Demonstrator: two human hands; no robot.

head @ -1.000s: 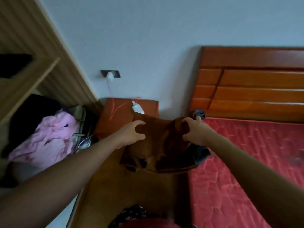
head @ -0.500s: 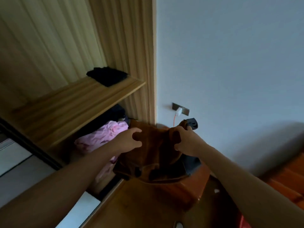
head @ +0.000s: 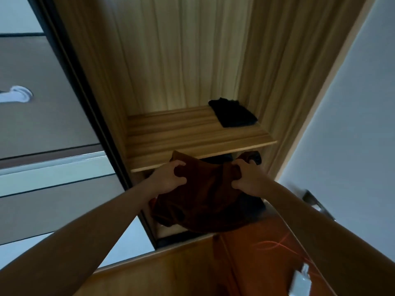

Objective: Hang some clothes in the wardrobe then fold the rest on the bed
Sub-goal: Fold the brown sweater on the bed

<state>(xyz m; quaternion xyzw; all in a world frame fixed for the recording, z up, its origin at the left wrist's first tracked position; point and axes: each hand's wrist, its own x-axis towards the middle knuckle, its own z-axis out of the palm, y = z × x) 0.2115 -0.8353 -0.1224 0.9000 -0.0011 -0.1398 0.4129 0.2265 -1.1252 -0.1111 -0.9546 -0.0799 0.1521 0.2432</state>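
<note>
One big wooden wardrobe (head: 192,60) fills most of what I see, and it stands open. Its shelf (head: 192,135) runs across the middle, and I will tell where all things are from that shelf.

Left of the shelf is a wide grey sliding door (head: 47,107) with a dark edge. Right of the shelf is a pale wall (head: 352,124). Below the shelf and closer to me is a red-brown wooden top (head: 245,259).

Next comes the brown cloth (head: 205,201). It hangs in the air just below the front edge of the shelf, and one top corner covers a bit of that edge. The cloth droops down in soft folds in front of the dark space under the shelf.

My left hand (head: 168,178) grips the cloth's upper left part, with fingers and thumb curled into it. My right hand (head: 248,178) grips the upper right part the same way, bunching it up. Both hands are just under the shelf's front edge, a little apart.

On the shelf, at its right end near the back, lies a folded black cloth (head: 233,115).

Just under the shelf's right end, a dark bit (head: 255,158) pokes up past my right hand. I cannot tell what it is.

Far below the shelf, on the wooden top, lies a thin orange cord (head: 277,244), and a small white plug thing (head: 299,282) lies there too. Down to the right of the shelf, a small dark socket (head: 314,199) sits on the wall.
</note>
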